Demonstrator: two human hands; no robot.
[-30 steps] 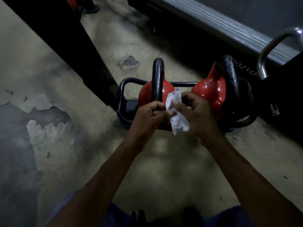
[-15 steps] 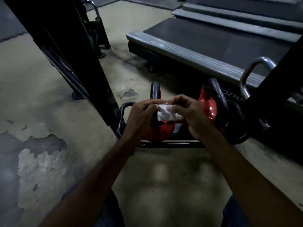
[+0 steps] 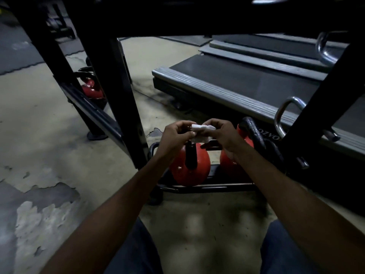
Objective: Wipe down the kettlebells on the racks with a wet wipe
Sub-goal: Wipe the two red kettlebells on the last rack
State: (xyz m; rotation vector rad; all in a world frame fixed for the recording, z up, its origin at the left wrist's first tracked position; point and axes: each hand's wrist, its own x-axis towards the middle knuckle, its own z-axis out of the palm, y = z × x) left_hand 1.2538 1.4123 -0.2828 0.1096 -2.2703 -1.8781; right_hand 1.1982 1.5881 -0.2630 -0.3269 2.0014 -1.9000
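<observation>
White wipe [image 3: 201,128]; "OZVO" on treadmill [image 3: 233,78]

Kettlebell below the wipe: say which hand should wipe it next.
Left, probably. The left hand pinches the wet wipe directly above that kettlebell; the right hand, also pinching it, sits over the neighbouring kettlebell.

Our fingers [image 3: 182,126] cover much of the wipe [image 3: 202,127], so we cannot tell its shape. Our right hand [image 3: 224,135] hides most of one kettlebell [image 3: 226,165]. A post [image 3: 116,95] half hides the far kettlebell [image 3: 91,90]. The treadmill lettering [image 3: 269,135] is partly blocked.
</observation>
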